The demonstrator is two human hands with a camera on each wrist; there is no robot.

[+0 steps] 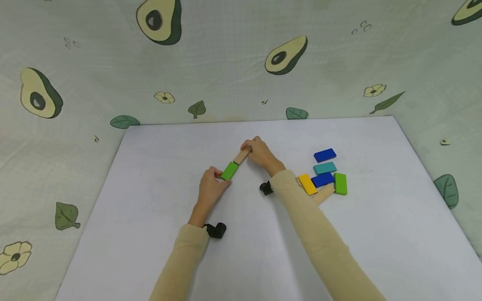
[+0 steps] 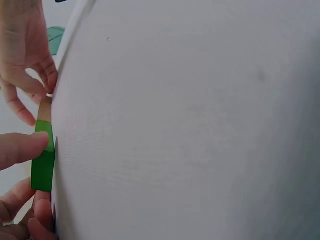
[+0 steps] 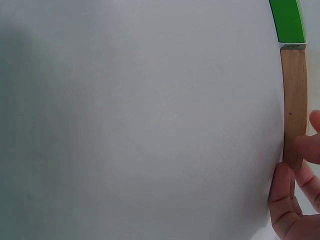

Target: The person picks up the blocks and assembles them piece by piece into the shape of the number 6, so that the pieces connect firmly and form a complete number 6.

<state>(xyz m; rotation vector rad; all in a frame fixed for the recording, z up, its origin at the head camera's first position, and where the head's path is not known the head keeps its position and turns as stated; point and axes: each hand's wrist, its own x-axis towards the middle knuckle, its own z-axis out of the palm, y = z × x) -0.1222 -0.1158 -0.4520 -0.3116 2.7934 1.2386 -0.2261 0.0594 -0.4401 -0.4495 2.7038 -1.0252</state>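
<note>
A green block point(image 1: 229, 171) lies flat on the white table, and my left hand point(image 1: 211, 186) grips it between thumb and fingers at its near end. Just beyond it, in the same slanting line, is a plain wooden block point(image 1: 242, 156); my right hand point(image 1: 260, 154) pinches its far end. In the right wrist view the wooden block point(image 3: 295, 105) lies end to end with the green block point(image 3: 288, 21), a thin gap showing between them. The left wrist view shows my thumb on the green block point(image 2: 43, 165).
To the right lies a loose group: two blue blocks point(image 1: 325, 155), a teal block point(image 1: 324, 168), a yellow block point(image 1: 307, 184), another green block point(image 1: 340, 184) and a second wooden block point(image 1: 324, 194), partly hidden by my right sleeve. An avocado-print cloth point(image 1: 226, 83) hangs behind the white table point(image 1: 158, 159).
</note>
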